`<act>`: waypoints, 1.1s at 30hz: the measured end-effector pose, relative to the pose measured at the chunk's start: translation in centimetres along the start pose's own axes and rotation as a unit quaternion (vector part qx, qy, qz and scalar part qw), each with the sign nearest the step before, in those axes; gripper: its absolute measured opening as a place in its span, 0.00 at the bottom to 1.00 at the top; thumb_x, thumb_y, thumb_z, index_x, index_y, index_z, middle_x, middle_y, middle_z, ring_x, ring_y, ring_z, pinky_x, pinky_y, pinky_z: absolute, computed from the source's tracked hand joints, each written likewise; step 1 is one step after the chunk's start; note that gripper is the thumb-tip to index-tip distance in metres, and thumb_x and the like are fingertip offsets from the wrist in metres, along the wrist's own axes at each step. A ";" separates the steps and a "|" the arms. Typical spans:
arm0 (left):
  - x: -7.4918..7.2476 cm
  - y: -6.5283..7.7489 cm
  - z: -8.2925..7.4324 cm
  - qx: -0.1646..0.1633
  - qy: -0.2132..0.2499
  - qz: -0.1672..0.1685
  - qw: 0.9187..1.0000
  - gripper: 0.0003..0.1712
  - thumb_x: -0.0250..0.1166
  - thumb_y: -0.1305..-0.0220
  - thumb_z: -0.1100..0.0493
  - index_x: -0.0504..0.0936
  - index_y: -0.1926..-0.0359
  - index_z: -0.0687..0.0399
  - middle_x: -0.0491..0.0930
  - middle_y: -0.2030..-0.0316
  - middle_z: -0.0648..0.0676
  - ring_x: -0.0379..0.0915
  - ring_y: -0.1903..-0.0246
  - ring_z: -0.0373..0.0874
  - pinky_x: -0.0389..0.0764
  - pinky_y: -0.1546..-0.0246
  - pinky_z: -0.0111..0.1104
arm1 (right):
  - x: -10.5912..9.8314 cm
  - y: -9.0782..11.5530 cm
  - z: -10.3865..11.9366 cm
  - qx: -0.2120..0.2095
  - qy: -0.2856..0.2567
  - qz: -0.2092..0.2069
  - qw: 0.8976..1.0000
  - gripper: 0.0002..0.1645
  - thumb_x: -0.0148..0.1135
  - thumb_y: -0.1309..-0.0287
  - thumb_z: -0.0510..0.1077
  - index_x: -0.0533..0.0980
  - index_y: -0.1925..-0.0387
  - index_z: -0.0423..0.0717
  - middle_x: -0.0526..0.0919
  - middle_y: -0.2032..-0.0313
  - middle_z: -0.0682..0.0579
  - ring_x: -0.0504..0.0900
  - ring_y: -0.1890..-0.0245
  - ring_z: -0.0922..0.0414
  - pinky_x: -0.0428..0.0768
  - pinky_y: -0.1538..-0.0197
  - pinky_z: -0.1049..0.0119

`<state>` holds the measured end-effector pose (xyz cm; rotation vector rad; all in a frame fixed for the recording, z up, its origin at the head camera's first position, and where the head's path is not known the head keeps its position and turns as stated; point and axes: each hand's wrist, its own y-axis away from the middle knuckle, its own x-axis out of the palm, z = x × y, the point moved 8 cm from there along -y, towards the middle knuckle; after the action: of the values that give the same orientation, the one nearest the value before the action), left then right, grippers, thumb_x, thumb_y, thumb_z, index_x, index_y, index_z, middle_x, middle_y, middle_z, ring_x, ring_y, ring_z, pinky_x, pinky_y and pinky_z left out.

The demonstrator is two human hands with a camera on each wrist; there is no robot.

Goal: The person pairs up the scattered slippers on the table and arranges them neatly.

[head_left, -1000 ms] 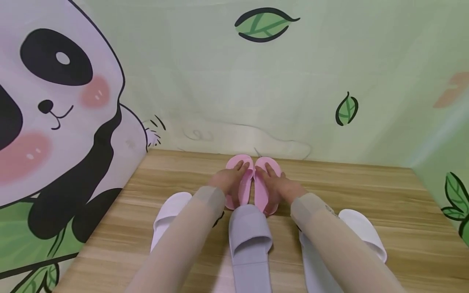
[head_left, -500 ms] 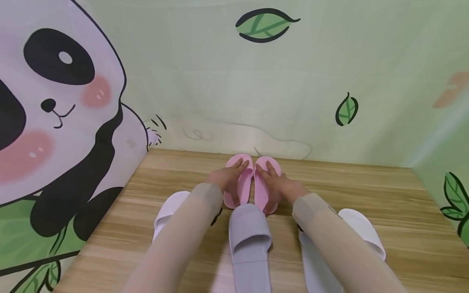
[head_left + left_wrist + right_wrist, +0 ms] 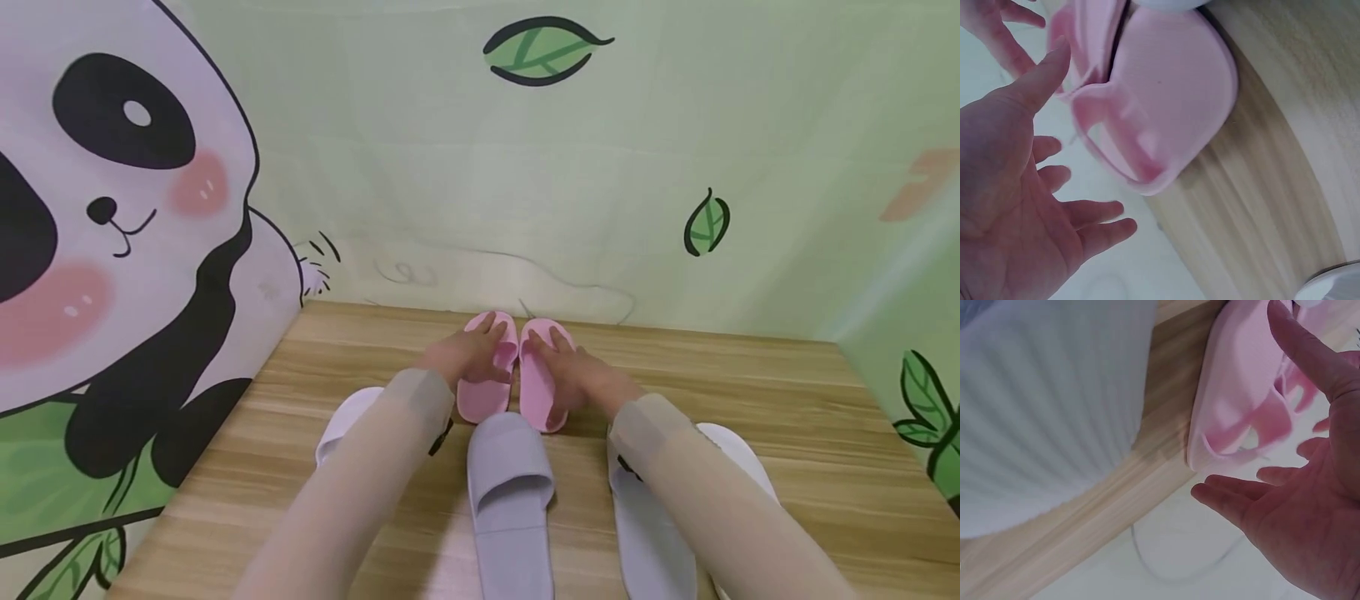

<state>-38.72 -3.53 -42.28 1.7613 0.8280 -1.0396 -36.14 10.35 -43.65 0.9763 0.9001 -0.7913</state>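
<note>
A pair of pink slippers (image 3: 480,402) stands side by side at the far edge of the wooden floor, against the wall. Over the left slipper is my left hand (image 3: 467,354), fingers spread and thumb out; the left wrist view shows its palm (image 3: 1010,200) beside the slipper strap (image 3: 1116,140), gripping nothing. My right hand (image 3: 564,372) lies over the right slipper (image 3: 534,392), covering much of its strap. From the right wrist view, its straight fingers (image 3: 1225,497) and raised thumb (image 3: 1310,353) stand beside that slipper, holding nothing.
A grey slipper (image 3: 510,467) points at the pink pair from nearer. Another grey slipper (image 3: 651,533) lies under my right forearm. White slippers (image 3: 348,421) sit outside, partly hidden by my sleeves. A panda-printed wall (image 3: 585,183) bounds the back and sides.
My left hand's thumb has swung out from the left pink slipper and its heel has come into sight. My right hand has shifted slightly outward. The slippers have stayed in place.
</note>
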 end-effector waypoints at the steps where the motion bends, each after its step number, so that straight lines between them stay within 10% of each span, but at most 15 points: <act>1: -0.1 0.0 -0.1 0.001 -0.008 -0.002 1.000 0.57 0.65 0.31 0.36 0.43 0.16 0.45 0.33 0.15 0.52 0.47 0.19 0.61 0.58 0.22 0.56 | -0.2 0.1 0.0 -0.004 0.003 -0.002 1.000 0.82 0.86 0.58 0.49 0.36 0.16 0.55 0.33 0.17 0.37 0.51 0.23 0.23 0.62 0.27 0.29; 10: -1.2 0.8 -1.4 0.021 -0.058 -0.014 0.998 0.56 0.61 0.32 0.29 0.46 0.16 0.45 0.43 0.16 0.53 0.45 0.18 0.55 0.56 0.21 0.55 | -2.0 2.0 -0.2 -0.039 0.009 -0.028 0.999 0.67 0.78 0.46 0.53 0.46 0.17 0.46 0.45 0.18 0.33 0.59 0.25 0.25 0.66 0.28 0.31; 21: -1.6 3.9 -4.1 0.040 -0.079 -0.024 0.996 0.50 0.62 0.32 0.30 0.59 0.19 0.47 0.72 0.27 0.53 0.71 0.30 0.49 0.72 0.29 0.49 | -2.7 5.3 -1.3 -0.068 -0.007 -0.027 0.997 0.61 0.77 0.44 0.55 0.53 0.19 0.41 0.54 0.21 0.30 0.61 0.25 0.30 0.64 0.26 0.33; 33: 0.5 7.0 -6.8 0.059 -0.080 -0.019 0.995 0.54 0.65 0.35 0.28 0.60 0.20 0.53 0.68 0.25 0.57 0.70 0.28 0.52 0.73 0.29 0.47 | -2.0 8.7 -2.5 -0.069 -0.008 -0.024 0.997 0.61 0.77 0.46 0.59 0.58 0.21 0.38 0.62 0.25 0.30 0.63 0.25 0.31 0.65 0.27 0.34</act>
<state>-30.52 0.20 -38.63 1.7397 0.7151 -1.2584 -30.05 16.05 -39.53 0.8290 0.9551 -0.7658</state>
